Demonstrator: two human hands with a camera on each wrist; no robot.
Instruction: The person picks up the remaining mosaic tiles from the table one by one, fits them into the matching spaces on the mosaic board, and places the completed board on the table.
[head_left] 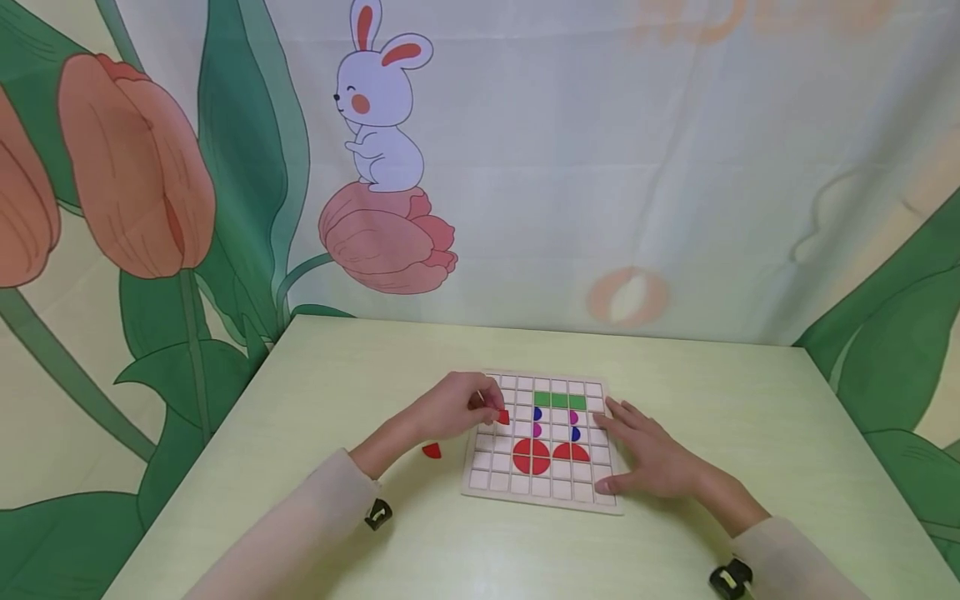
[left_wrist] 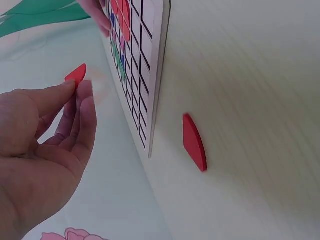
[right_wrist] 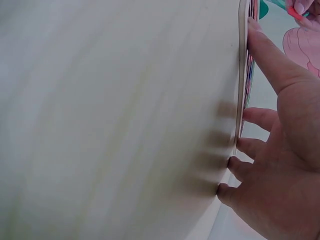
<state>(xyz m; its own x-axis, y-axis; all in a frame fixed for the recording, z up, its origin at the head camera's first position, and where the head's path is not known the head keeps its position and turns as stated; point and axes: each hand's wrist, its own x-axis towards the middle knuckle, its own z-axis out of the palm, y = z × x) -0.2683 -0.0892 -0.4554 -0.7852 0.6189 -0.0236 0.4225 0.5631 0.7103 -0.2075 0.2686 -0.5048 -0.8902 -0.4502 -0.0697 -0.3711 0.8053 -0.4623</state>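
In the head view, the left hand (head_left: 461, 407) is at the left part of the gridded board (head_left: 499, 481), and its grip is narrow, pinching a red piece (head_left: 503, 416) between thumb and fingertips; the left wrist view shows this piece apart from the board's surface, a gap which the head view does not make clear. The same wrist view also shows the thickness of a second red piece (left_wrist: 194, 143), which lies on the counter (head_left: 337, 367) just beside the board, whereas from the head it looks only like a small flat wedge. The right hand (head_left: 652, 454) keeps no piece, its grip is wide, with fingers spread along the board's right side, and the right wrist view lets us see the thumb touching the edge. Only the head view gives the whole pattern clearly: three green squares (head_left: 559, 401) in a row, below them small blue half-discs (head_left: 537, 413) and magenta half-discs (head_left: 573, 417), and nearer to the person a red circle (head_left: 522, 450) beside a red half-circle (head_left: 572, 453)
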